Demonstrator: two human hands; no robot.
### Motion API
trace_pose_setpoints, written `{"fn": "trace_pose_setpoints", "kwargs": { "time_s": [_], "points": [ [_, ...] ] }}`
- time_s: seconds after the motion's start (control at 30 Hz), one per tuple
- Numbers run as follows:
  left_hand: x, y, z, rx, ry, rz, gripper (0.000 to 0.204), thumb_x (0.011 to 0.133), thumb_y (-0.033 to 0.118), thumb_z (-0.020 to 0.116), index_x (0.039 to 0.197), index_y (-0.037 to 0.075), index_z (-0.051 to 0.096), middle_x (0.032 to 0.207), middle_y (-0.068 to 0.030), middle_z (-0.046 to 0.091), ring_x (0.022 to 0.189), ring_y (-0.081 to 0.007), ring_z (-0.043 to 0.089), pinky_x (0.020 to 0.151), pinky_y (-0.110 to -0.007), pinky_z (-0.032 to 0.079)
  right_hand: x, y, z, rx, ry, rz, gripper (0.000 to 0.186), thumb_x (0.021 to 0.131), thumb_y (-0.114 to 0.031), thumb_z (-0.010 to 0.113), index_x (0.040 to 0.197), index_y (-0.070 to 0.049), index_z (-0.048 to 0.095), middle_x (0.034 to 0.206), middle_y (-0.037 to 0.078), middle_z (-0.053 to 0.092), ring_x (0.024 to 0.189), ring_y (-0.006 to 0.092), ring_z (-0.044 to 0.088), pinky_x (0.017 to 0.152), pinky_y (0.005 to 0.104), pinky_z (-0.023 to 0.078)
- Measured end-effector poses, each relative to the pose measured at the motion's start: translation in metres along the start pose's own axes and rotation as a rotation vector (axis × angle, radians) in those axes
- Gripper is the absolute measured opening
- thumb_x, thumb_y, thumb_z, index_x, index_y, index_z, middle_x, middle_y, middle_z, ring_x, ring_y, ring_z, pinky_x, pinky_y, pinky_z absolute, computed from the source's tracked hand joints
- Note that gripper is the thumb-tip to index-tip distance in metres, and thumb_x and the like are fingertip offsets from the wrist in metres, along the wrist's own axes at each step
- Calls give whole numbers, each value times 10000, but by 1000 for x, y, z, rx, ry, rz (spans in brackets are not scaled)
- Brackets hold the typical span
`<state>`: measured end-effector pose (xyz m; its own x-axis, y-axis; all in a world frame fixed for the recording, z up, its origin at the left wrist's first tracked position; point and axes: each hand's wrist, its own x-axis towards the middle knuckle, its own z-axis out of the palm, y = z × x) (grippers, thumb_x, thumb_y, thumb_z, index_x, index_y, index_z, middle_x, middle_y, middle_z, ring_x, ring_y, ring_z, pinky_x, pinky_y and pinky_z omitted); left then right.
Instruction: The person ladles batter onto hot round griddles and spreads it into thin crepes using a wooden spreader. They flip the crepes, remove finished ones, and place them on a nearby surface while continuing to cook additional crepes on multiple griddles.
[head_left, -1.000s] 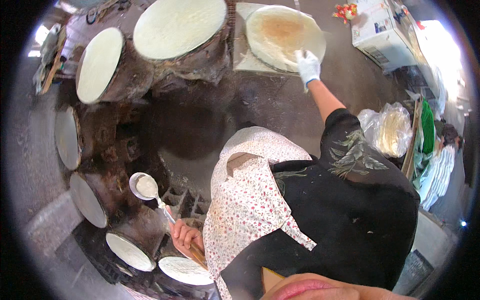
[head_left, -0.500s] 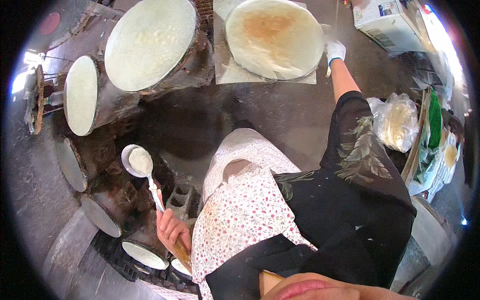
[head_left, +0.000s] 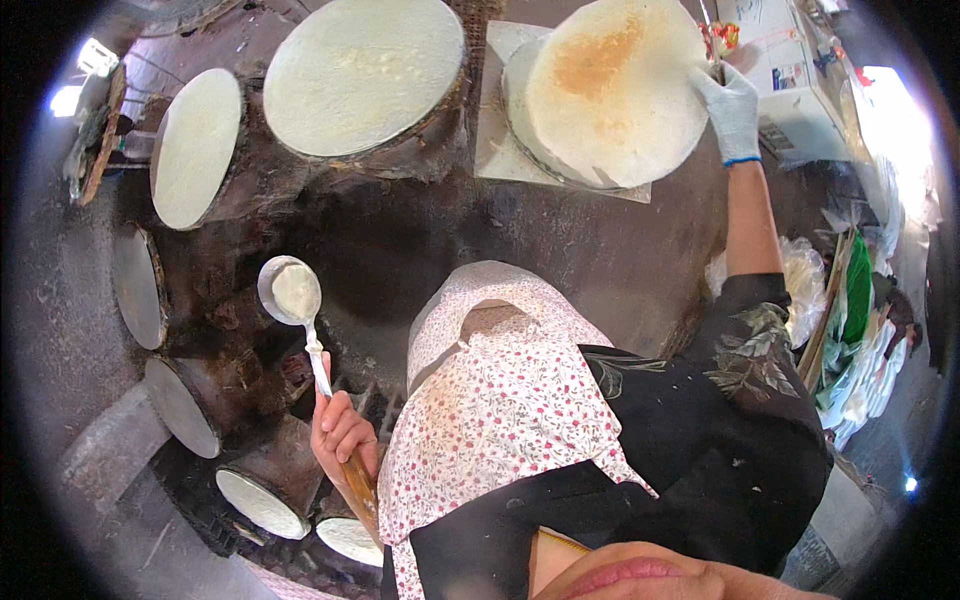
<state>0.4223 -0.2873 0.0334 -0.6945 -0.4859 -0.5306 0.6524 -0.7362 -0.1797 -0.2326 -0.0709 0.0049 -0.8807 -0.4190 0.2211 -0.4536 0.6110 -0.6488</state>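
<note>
My left hand (head_left: pixel 343 437) is closed round the wooden handle of a ladle (head_left: pixel 300 290), whose bowl holds pale batter. My right hand (head_left: pixel 732 110), in a white glove with a blue cuff, is closed at the right edge of a large thin flatbread (head_left: pixel 660 120) browned in the middle. A thin stick-like tool (head_left: pixel 713 45) shows at its fingers; how it is held is unclear. The flatbread sits off-centre to the right over a round griddle (head_left: pixel 518 95), whose left rim shows, with a pale square sheet (head_left: pixel 494 140) around it.
Round griddles coated with pale batter (head_left: pixel 365 80) (head_left: pixel 197 150) (head_left: pixel 262 503) curve round my left side, along with bare grey griddles (head_left: pixel 140 285) (head_left: pixel 182 407). On the right are a white box (head_left: pixel 790 85), clear plastic bags (head_left: pixel 803 290) and a green bundle (head_left: pixel 857 290).
My right hand has moved up and right, and the flatbread has shifted right, off-centre on its griddle. The left hand still holds the ladle upright. The whole view has turned slightly.
</note>
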Motion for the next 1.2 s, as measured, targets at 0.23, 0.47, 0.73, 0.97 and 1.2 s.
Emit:
{"fn": "trace_pose_setpoints", "kwargs": {
  "time_s": [0.23,0.47,0.73,0.97,1.2],
  "points": [
    [-12,-15,-38,-37,-1,118,543,1176,141,319,1691,111,150,801,-33,462,484,-33,449,411,-174,432,12,-130,-12,62,-191,-218,313,954,-289,779,1109,-17,780,878,-55,698,815,51,615,720,258,511],
    [-42,-37,-67,95,145,320,484,1144,143,459,1616,91,367,807,23,425,514,13,354,419,-153,355,-3,-196,5,-197,-369,-438,225,976,-218,713,954,3,675,755,-19,479,731,63,437,638,281,401],
    [-50,-28,-93,275,111,534,438,1116,145,520,1541,80,442,811,36,439,546,30,362,421,-149,343,35,-260,48,65,-370,-431,202,960,-196,746,1026,-5,740,807,-72,597,747,21,501,639,229,418],
    [-48,-37,-96,193,50,621,417,1121,148,503,1526,65,446,794,39,425,533,19,365,399,-148,336,89,-356,134,540,-521,-555,347,966,-259,765,1213,-16,739,1018,-30,708,897,65,623,797,249,512],
    [-53,-63,-84,157,-7,704,432,1138,145,478,1558,63,428,789,36,420,519,15,370,400,-161,363,95,-490,168,636,-492,-831,155,889,-179,748,876,-25,742,774,-48,639,681,70,576,591,300,477]
  ]
}}
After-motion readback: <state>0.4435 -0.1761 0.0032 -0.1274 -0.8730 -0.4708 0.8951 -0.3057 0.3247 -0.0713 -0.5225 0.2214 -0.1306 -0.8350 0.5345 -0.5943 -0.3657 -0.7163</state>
